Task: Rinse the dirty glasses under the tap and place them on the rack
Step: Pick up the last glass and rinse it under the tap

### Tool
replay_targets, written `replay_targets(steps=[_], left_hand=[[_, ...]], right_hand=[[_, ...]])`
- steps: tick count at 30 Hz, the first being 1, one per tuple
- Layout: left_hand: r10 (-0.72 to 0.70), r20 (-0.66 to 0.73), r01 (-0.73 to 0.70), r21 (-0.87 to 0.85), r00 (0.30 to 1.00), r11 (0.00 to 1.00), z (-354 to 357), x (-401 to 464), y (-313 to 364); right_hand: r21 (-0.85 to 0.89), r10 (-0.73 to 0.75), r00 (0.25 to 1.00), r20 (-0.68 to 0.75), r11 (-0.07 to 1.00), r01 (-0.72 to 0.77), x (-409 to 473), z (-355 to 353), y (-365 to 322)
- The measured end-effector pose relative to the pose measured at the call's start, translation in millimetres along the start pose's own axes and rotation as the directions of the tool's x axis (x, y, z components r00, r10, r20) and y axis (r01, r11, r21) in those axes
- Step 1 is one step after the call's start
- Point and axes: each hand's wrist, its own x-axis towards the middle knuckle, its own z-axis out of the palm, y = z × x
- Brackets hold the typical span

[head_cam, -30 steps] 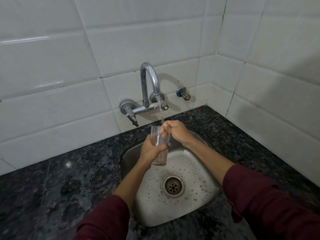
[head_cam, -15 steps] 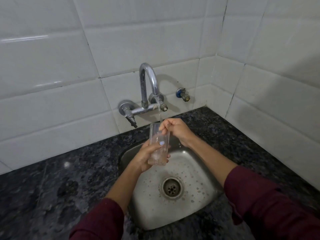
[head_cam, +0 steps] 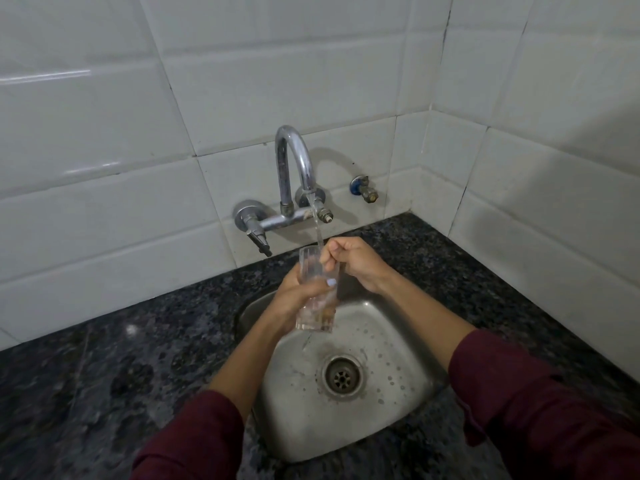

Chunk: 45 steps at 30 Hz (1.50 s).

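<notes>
The left hand (head_cam: pixel 294 296) grips a glass (head_cam: pixel 317 292) under the running tap (head_cam: pixel 296 168); the right hand (head_cam: pixel 353 261) curls at its rim above the sink (head_cam: pixel 398 410).

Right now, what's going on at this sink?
A person is rinsing a clear glass over the steel sink. The left hand grips the glass around its middle, holding it roughly upright under the water running from the tap. The right hand is at the rim with its fingers curled, seemingly rubbing the inside. No rack is in view.
</notes>
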Motion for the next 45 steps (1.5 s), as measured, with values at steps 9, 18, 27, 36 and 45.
replay_targets(steps=[9, 18, 27, 36, 45], left_hand=[[-0.294, -0.155, 0.273, -0.139, 0.943, 0.952, 16.8, -1.7, -25.4], [-0.702, -0.078, 0.557, -0.55, 0.708, 0.622, 12.4, -6.7, -66.6], [-0.517, -0.101, 0.362, -0.601, 0.85, 0.713, 13.7, -7.9, -72.9], [-0.106, -0.333, 0.146, 0.097, 0.937, 0.985, 5.2, 9.3, -31.7], [0.041, -0.328, -0.062, -0.053, 0.944, 0.997, -13.3, 9.3, -9.6]], right_hand=[[-0.097, 0.353, 0.929, -0.11, 0.927, -0.363, 2.6, 15.6, 32.8], [0.148, 0.524, 0.845, -0.111, 0.849, -0.507, -24.2, 29.9, 88.7], [0.002, 0.485, 0.869, 0.099, 0.873, -0.488, -36.6, 35.0, 89.0], [-0.806, 0.127, 0.986, 0.111, 0.592, 0.015, -35.9, 27.7, 55.7], [-0.371, 0.235, 0.954, 0.187, 0.916, -0.153, -21.2, 10.5, 36.2]])
